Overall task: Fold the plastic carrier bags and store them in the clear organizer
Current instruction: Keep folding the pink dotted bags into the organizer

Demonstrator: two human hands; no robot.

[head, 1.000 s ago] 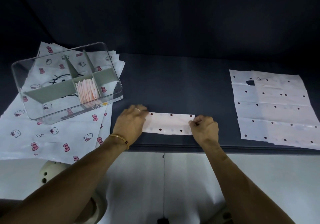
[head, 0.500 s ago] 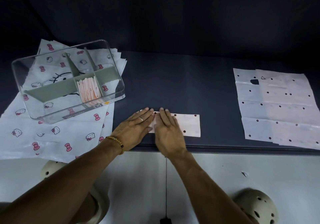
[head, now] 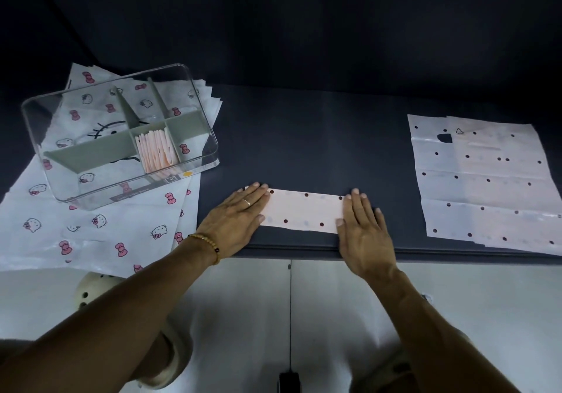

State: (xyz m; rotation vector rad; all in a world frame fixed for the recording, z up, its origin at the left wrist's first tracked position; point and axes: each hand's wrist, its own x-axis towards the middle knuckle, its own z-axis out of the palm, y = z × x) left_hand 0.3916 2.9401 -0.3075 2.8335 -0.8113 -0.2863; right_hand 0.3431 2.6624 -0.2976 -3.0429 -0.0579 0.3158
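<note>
Our right hand (head: 363,231) has slid out to three o'clock, so both it and our left hand (head: 235,220) press flat-fingered on the folded bag (head: 304,211) at table centre, creased for another fold.

1. The left hand (head: 235,220) and right hand (head: 363,228) press flat on the ends of a folded dotted bag (head: 302,211) on the dark counter (head: 304,137).
2. The clear organizer (head: 121,137) (folded pink bags in one compartment) sits on patterned bags (head: 91,231).

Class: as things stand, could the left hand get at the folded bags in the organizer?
Probably yes. The left hand lies flat on the strip; the organizer beside it is open-topped, nothing between.
</note>
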